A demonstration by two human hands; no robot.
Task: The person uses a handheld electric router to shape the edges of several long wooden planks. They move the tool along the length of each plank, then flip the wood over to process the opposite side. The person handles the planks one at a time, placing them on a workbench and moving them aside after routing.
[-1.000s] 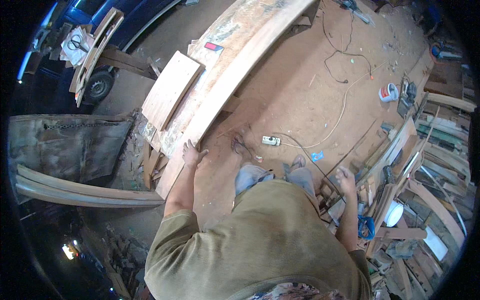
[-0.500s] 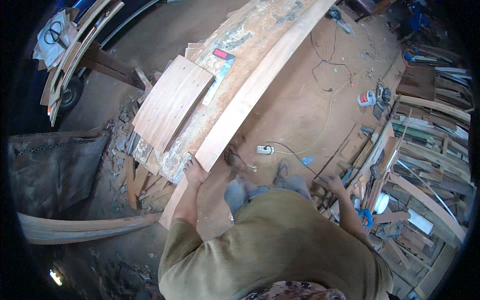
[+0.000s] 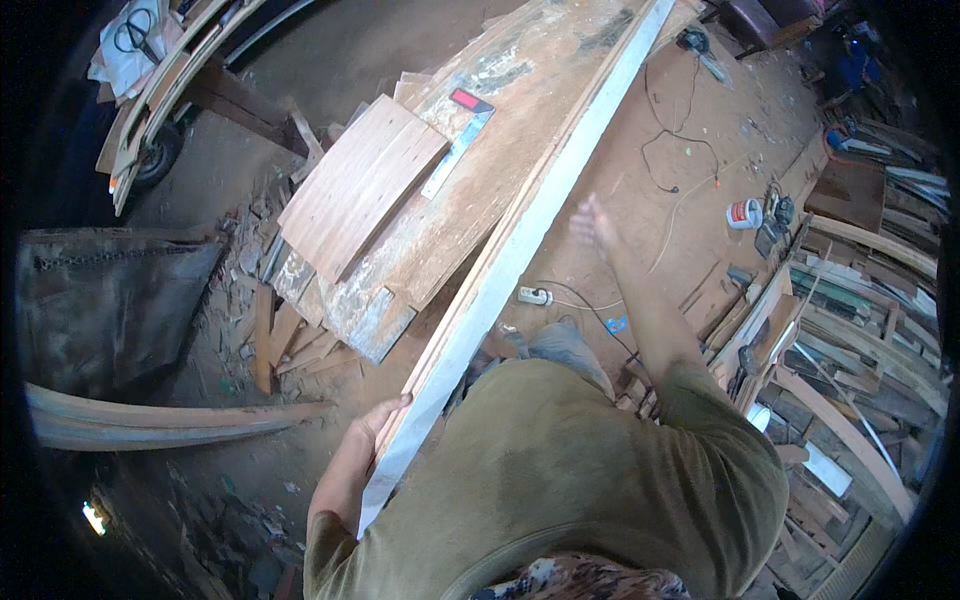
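Well, the left hand (image 3: 368,432) grips the long board (image 3: 522,250) close to its near end. The right hand (image 3: 592,226) is open and in the air, just beside the board and not holding it. The board runs along the right edge of the worktop (image 3: 510,160), and its near end sticks out past the near corner, close to the person's body. How much of it rests on the worktop is hard to tell.

With just one hand on it, the board could twist or slip off the right edge and hit a leg. If it swings left, it could bump the square (image 3: 458,152) or the panel (image 3: 365,185), which lie on the worktop near the left edge. A foot could also trip on the socket block (image 3: 535,296) on the floor.

The white bucket (image 3: 743,214) stands on the floor, well to the right; what is in it is too small to tell.
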